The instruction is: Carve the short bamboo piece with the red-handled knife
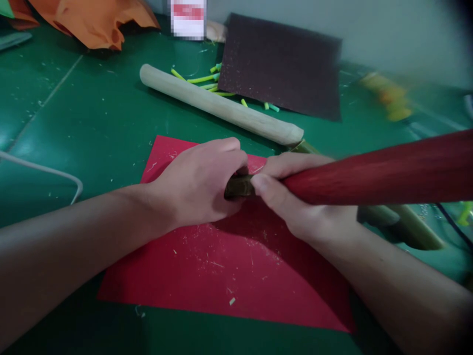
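Observation:
Both my hands meet over a red sheet of paper [229, 266] on the green table. My right hand [291, 192] is closed around the near end of a long dark-red rod [388, 172] that runs off to the right. My left hand [199, 187] is curled shut on a small dark olive piece [239, 186] at the tip of that rod. The fingers of both hands touch at the joint. What lies under my left palm is hidden.
A pale wooden stick [221, 106] lies diagonally behind my hands, with an olive stick [414, 224] under my right wrist. Green cut bits [207, 81], a dark sanding sheet [284, 66], orange paper [96, 22] and a white cord [48, 172] lie around. Shavings dot the red sheet.

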A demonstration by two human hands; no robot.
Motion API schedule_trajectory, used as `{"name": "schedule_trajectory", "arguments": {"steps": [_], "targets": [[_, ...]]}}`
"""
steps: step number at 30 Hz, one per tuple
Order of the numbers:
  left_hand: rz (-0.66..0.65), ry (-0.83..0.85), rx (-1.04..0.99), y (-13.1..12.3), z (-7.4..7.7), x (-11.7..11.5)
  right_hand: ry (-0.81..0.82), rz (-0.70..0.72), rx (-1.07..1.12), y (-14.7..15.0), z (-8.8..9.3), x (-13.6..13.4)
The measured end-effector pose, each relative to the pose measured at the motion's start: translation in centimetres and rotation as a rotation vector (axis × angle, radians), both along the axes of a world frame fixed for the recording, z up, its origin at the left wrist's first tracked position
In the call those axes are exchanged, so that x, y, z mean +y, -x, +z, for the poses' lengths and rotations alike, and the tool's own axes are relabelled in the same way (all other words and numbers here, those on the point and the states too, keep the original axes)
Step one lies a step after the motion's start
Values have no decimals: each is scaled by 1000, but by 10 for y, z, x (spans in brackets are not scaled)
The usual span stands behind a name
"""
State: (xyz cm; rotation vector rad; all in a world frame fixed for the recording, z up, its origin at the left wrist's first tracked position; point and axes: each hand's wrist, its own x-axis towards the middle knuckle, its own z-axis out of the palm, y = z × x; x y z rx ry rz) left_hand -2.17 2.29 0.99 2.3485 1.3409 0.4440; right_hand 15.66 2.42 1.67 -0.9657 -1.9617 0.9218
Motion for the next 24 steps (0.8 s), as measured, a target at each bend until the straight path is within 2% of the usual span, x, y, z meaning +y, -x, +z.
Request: {"name": "schedule_trajectory", "arguments": {"steps": [3, 6, 10, 14, 17, 20, 22, 24], "targets": [[5, -12, -11, 1, -2, -1, -21, -98, 106, 1, -7, -1], [-4, 4, -20, 2, -2, -4, -17, -122, 143, 1, -8, 0], [-5, 13, -3, 3, 0, -5, 24, -17, 49, 2, -3, 2], [8, 51, 23, 0, 3, -1, -25, 115, -63, 0, 6, 3], [10, 43, 22, -1, 3, 0, -28, 135, -114, -1, 6, 3], [-8, 8, 2, 0, 1, -2, -26, 49, -8, 0, 0, 1], [-18, 2, -27, 1, -1, -5, -38, -95, 95, 2, -5, 0], [-17, 15, -38, 3, -3, -7, 2, -153, 151, 3, -7, 0]]}}
